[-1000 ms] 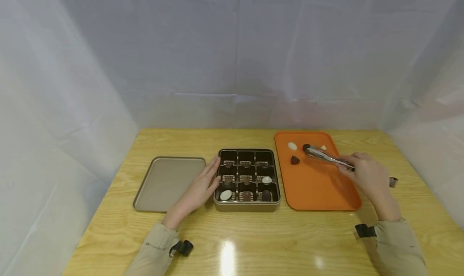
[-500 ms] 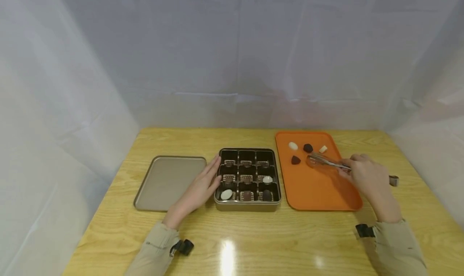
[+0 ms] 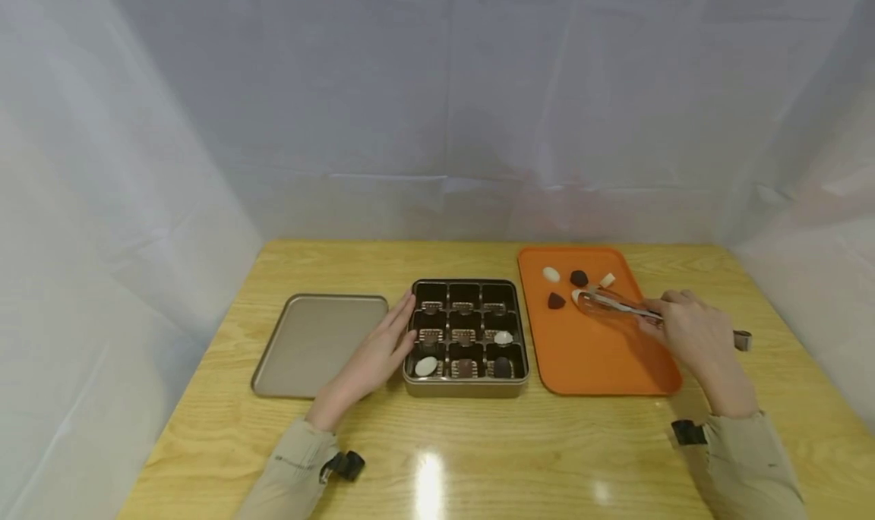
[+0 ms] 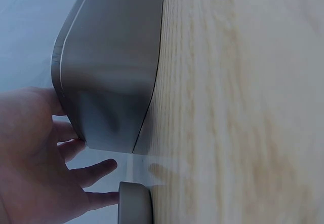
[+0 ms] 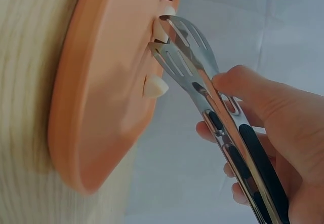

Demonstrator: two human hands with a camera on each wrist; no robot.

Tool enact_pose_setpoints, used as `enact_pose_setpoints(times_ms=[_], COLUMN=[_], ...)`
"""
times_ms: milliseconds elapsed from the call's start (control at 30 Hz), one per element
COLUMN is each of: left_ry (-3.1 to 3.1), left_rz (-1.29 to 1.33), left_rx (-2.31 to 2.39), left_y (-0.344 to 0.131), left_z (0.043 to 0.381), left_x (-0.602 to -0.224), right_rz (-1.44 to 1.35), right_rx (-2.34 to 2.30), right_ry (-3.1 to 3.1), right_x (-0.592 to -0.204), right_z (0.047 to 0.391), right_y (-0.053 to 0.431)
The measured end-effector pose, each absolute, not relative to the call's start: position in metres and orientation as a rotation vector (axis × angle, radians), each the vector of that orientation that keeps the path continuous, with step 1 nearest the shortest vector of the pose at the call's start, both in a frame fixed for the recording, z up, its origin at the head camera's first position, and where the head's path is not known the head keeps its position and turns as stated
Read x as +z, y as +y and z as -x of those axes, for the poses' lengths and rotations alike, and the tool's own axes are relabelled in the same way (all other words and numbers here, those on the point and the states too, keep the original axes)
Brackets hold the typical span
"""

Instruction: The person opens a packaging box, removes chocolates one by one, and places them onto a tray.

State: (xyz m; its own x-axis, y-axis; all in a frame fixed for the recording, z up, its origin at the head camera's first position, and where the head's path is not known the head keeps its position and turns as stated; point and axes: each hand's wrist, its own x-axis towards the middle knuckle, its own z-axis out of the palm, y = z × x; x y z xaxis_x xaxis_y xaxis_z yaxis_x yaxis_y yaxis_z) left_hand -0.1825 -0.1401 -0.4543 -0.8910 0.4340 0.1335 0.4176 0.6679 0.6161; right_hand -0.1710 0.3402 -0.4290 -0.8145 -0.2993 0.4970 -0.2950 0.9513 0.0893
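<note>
My left hand [image 3: 374,355] rests its straightened fingers along the left wall of a metal tin [image 3: 467,389]. In the left wrist view, that hand [image 4: 43,158] touches the tin [image 4: 109,62]. The tin's black divided insert carries several chocolates in its front and right compartments, among them a white oval one [image 3: 426,367]. My right hand [image 3: 693,338] grips metal tongs [image 3: 625,305] over the orange tray [image 3: 601,364]. Seen from the right wrist, a white chocolate [image 5: 160,30] lies between the tips of the tongs [image 5: 207,95]; whether both tips touch it I cannot tell.
On the tray's far part lie a white oval chocolate [image 3: 551,275], a round dark one [image 3: 579,278], a brown one [image 3: 556,300] and a small cream-coloured one [image 3: 607,280]. A flat metal lid [image 3: 317,345] is left of the tin. White sheeting [image 3: 437,125] hangs behind the table.
The tongs have drawn back from the round dark chocolate toward me. A white piece now shows at their tips. My left hand has stayed at the tin.
</note>
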Motion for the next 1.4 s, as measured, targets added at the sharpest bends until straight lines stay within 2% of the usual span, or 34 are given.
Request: enact_pose_setpoints(times_ms=[733,1100,1400], left_ry=[2.862,2.853,2.858], left_rz=[-0.757,-0.73,-0.739], left_rx=[1.057,1.033,1.025], left_y=[-0.14,-0.142,-0.142], left_z=[0.183,0.183,0.185], left_x=[-0.457,-0.456,-0.458], right_rz=[-0.434,-0.661,-0.781], right_rx=[0.053,0.061,0.043], right_ry=[-2.34,-2.126,-2.245], right_x=[-0.408,-0.401,-0.401], right_z=[0.166,0.17,0.166], right_y=[0.328,0.28,0.268])
